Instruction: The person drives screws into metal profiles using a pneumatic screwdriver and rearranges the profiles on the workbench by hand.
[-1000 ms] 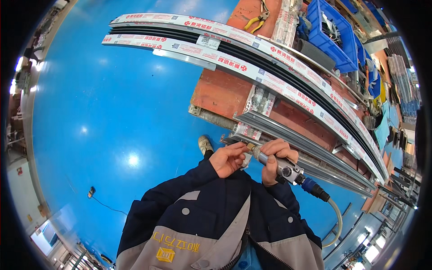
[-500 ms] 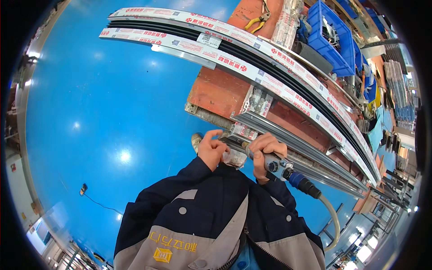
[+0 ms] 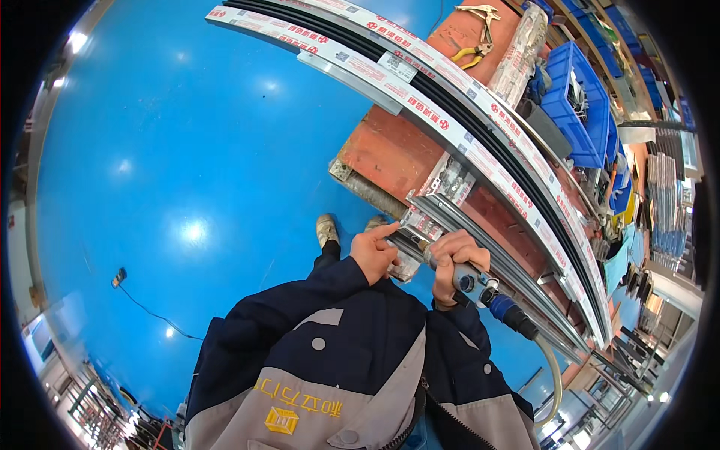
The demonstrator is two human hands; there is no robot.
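The blue floor [image 3: 150, 225] is gleaming away on my left, and the red table [image 3: 390, 146] is carrying long film-wrapped profiles [image 3: 427, 109] in a sweeping curve, with yellow-handled pliers [image 3: 471, 56] lying up at the far end. And here's the change: my left fingers [image 3: 381, 232], lifted clear half a second ago, are coming back down to the end of the near grey metal profile [image 3: 409, 244]! The index is stretching out along that end while the others are curling loosely beneath. My right fingers [image 3: 454, 244] are keeping their wrap, closing firmly around the power tool [image 3: 469, 277], its hose [image 3: 556, 375] trailing off behind. So both hands are working at one spot again, left at the profile's end, right bringing the nose in just beside it. The view is getting small and half covered there, so I'm not able to tell whether the nose is touching metal or the left fingers are pinching anything. That near profile is lying along the table's near side, beside a second grey profile [image 3: 480, 237].
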